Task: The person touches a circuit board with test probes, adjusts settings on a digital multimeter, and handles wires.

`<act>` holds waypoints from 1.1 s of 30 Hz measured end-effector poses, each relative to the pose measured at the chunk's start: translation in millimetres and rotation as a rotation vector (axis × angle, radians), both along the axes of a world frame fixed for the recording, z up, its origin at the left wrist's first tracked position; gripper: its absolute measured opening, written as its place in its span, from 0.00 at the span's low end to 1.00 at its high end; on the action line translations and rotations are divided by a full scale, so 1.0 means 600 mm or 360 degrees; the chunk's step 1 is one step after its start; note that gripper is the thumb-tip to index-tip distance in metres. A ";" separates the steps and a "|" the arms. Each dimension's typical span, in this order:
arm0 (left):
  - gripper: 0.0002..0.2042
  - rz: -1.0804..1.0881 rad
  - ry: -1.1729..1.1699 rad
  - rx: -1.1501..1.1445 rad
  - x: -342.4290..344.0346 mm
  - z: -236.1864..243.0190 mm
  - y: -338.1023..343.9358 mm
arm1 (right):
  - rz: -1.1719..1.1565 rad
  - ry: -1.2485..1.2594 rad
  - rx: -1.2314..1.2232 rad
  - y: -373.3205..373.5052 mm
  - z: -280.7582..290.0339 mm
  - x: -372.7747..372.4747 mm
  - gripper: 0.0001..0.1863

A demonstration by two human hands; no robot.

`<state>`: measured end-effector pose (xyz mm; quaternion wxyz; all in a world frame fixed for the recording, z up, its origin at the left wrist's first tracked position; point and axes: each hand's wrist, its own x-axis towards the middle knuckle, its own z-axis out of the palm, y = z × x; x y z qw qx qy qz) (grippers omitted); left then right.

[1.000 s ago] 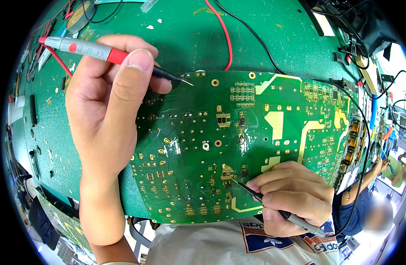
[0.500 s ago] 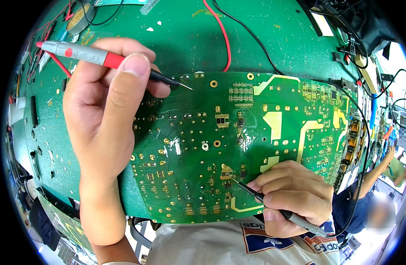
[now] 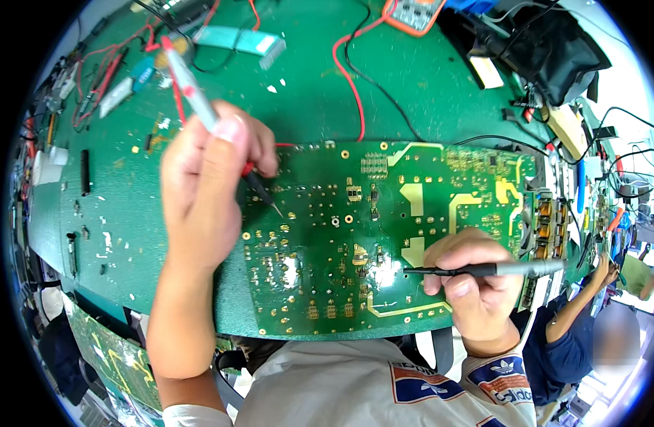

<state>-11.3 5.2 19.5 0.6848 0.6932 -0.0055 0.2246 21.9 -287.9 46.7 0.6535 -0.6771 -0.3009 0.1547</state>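
A large green circuit board (image 3: 327, 235) lies on the table in front of me. My left hand (image 3: 207, 181) is closed around a red-and-grey test probe (image 3: 191, 89). That probe's thin metal tip points down at the left part of the board; I cannot tell whether it touches. Over the board's lower right, my right hand (image 3: 480, 288) grips a black-and-grey test probe (image 3: 476, 270) lying nearly level. Its tip points left, by a bright glare spot near the small gold components (image 3: 360, 260). Contact there cannot be made out.
An orange-edged meter (image 3: 414, 16) sits at the far edge, with a red lead (image 3: 341, 64) and a black lead nearby. A teal-and-clear strip (image 3: 241, 41) lies far left, a black bag (image 3: 555, 53) far right. Another person's arm (image 3: 576, 313) shows at right.
The left probe has swung steeper, its tip now lower on the board. My right hand's probe has turned level and its tip moved right, off the gold component. The view has shifted too.
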 end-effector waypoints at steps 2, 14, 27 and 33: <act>0.13 -0.0149 -0.0037 -0.0182 -0.005 0.016 -0.011 | 0.0115 0.0132 0.0139 0.004 0.010 -0.003 0.13; 0.16 -0.0975 0.0131 -0.0713 -0.046 0.087 -0.078 | 0.0398 -0.0725 -0.0530 0.074 0.110 0.010 0.15; 0.13 0.0069 -0.0475 -0.0574 -0.025 0.184 0.038 | 0.0329 -0.0697 -0.0396 0.140 0.177 0.110 0.22; 0.13 0.0663 -0.0558 -0.0583 -0.015 0.108 0.122 | -0.0375 -0.1230 -0.0785 0.133 0.119 0.328 0.12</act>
